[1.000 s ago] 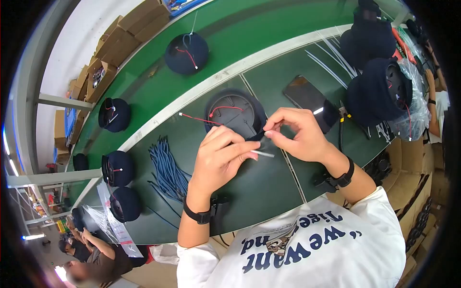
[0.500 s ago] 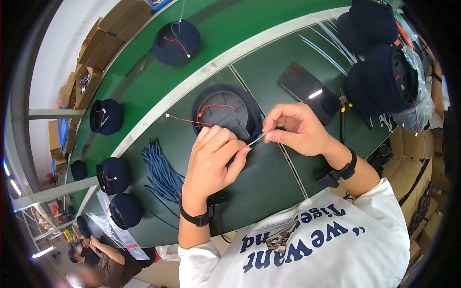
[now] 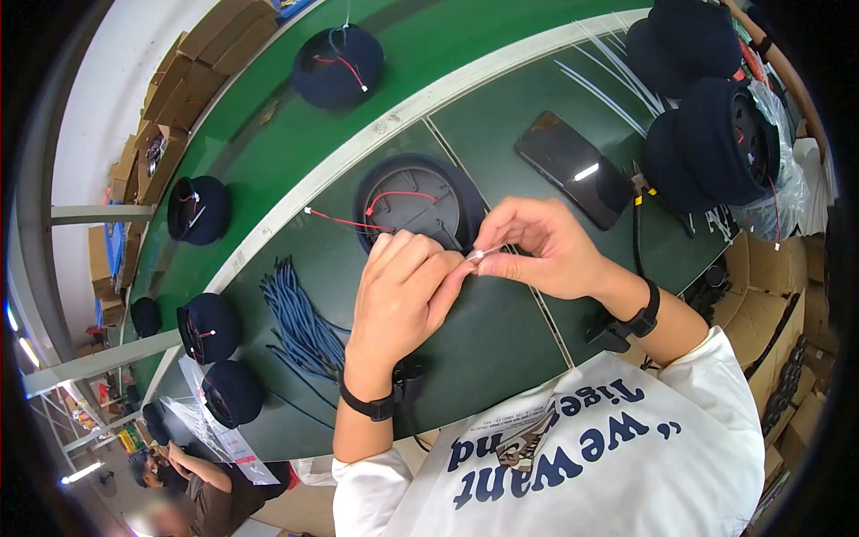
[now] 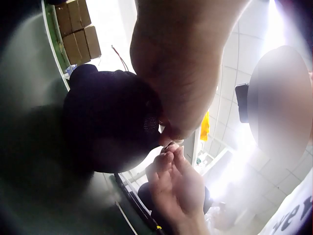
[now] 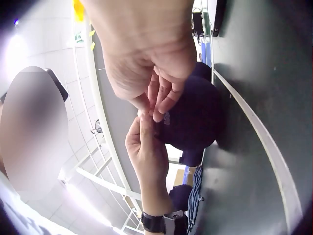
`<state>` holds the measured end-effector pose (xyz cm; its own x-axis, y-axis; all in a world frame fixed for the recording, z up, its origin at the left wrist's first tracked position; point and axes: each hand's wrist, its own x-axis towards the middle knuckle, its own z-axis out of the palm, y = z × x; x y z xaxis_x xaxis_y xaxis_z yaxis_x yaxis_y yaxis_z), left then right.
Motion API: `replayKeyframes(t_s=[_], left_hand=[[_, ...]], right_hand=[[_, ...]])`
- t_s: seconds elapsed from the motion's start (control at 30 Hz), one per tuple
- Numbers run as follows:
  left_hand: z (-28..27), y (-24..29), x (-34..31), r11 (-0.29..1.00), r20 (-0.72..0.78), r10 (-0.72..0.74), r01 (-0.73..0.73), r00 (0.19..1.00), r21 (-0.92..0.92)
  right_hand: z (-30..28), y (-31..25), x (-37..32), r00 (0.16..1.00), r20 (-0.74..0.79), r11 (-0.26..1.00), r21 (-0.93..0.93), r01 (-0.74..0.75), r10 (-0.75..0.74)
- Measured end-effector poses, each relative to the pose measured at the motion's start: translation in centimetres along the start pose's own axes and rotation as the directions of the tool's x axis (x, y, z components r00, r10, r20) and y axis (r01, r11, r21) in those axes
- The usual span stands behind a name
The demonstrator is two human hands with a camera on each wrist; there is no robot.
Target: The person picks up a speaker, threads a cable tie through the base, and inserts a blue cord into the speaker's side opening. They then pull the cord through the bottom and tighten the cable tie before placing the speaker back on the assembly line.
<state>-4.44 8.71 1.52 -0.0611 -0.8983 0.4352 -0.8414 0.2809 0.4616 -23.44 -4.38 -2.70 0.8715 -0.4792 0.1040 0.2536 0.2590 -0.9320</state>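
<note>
In the head view, a navy fabric-covered round piece [image 3: 468,199] lies with its grey inner shell [image 3: 404,213] facing up, a red wire with a white plug trailing left. At its lower right edge, the left hand [image 3: 403,295] and right hand [image 3: 548,249] meet, both pinching a thin whitish strip [image 3: 483,254] between thumb and fingers. The left wrist view shows the left hand [image 4: 173,83] and right hand [image 4: 175,183] fingertip to fingertip beside the dark piece [image 4: 112,122]. Fingers hide most of the strip in both wrist views.
Blue cords [image 3: 300,318] are bundled left of the hands. A phone [image 3: 573,166], pliers [image 3: 638,192] and white strips [image 3: 601,97] lie to the right, near stacked navy pieces [image 3: 711,148]. More navy pieces stand on the green surface, one at the top [image 3: 338,67].
The strip first stuck out below the left fingers, then spanned the gap between both hands. Now the right hand has moved left, and the fingertips of both hands meet around it.
</note>
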Motion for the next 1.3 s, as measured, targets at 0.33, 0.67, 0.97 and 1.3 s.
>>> replayKeyframes(t_s=[0.33,0.67,0.97,1.3], left_hand=[[2.7,-0.4,-0.7,0.954,-0.250,0.278,-0.236,0.928,0.185],[-2.1,0.3,-4.4,0.973,-0.449,-0.072,0.162,0.891,0.166],[1.2,-1.8,1.9,0.835,-0.213,-0.534,0.472,0.818,-0.283],[2.1,-1.4,1.6,0.911,-0.440,-0.413,0.348,0.798,-0.224]], right_hand=[[0.5,-0.3,-0.4,0.990,-0.083,0.969,-0.230,0.095,-0.117],[-2.8,-6.9,-1.3,0.989,-0.148,0.893,-0.445,-0.060,-0.008],[2.7,-1.3,4.7,0.963,-0.144,0.654,-0.755,0.043,-0.229],[3.5,0.8,4.1,0.865,-0.135,0.534,-0.829,0.168,-0.483]])
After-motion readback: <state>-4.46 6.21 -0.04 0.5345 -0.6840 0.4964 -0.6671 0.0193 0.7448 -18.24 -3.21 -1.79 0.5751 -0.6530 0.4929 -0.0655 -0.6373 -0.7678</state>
